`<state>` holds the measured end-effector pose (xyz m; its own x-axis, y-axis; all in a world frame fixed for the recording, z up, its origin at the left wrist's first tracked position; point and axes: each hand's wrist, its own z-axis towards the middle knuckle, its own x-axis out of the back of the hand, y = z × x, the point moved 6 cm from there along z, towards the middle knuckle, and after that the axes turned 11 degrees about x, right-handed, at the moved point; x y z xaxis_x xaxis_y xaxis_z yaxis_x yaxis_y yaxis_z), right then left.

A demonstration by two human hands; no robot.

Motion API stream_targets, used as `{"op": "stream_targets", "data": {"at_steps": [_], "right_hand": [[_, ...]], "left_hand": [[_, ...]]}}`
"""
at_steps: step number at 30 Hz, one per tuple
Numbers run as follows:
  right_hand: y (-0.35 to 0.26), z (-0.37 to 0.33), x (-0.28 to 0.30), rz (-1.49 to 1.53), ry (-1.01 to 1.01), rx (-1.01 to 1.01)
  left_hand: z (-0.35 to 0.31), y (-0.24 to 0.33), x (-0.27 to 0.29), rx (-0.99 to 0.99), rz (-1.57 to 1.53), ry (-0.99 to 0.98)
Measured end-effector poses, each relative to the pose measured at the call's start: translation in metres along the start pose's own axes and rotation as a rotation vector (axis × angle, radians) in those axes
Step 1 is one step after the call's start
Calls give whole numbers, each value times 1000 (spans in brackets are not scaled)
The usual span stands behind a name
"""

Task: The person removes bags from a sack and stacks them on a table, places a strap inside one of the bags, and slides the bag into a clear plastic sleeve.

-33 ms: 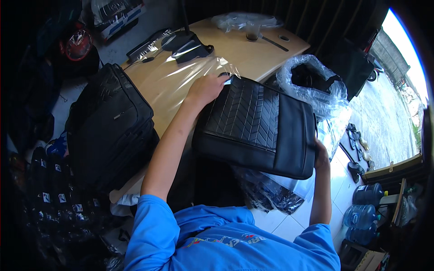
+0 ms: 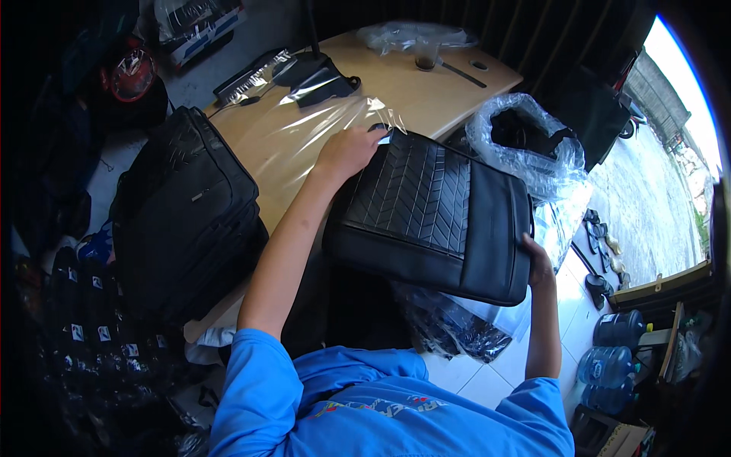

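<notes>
A black bag [image 2: 426, 209] with a chevron-stitched front panel is held tilted over the near edge of the table. My left hand [image 2: 350, 154] is closed at its far left corner, the fingertips partly hidden there. Clear plastic film [image 2: 324, 133] spreads over the table beside that hand; whether the fingers also pinch it, I cannot tell. On the bag's right end my right hand [image 2: 539, 263] grips the edge, thumb on the near face and the other fingers hidden behind.
Black bags [image 2: 183, 206] are stacked on the left. The wooden table [image 2: 403, 87] bears a cup [image 2: 426, 55] and plastic wrap [image 2: 411, 36]. Crumpled clear plastic [image 2: 525, 141] lies beyond the held bag. Large water bottles [image 2: 607, 364] stand at the right, below an open doorway.
The bag's right end has dipped very slightly, and my right thumb now shows more plainly on its edge. My left hand has barely moved.
</notes>
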<state>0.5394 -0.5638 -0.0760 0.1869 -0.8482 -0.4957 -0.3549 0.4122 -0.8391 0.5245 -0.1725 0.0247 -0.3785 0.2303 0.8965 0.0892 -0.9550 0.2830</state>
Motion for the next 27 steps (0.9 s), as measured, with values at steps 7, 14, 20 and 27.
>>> {"op": "stream_targets", "data": {"at_steps": [7,14,20,27], "right_hand": [[-9,-18,-6,-163,22,75],[-3,-45,-20,-12,116,78],[-1,-46,-11,94,73,93],[2,-39,-13,207,19,19]], "left_hand": [[4,-4,24,10,56,-37],[-19,0,30,-81,-110,-42],[-54,-16,39,100,4,-55],[-62,-11,57,231,48,36]]}}
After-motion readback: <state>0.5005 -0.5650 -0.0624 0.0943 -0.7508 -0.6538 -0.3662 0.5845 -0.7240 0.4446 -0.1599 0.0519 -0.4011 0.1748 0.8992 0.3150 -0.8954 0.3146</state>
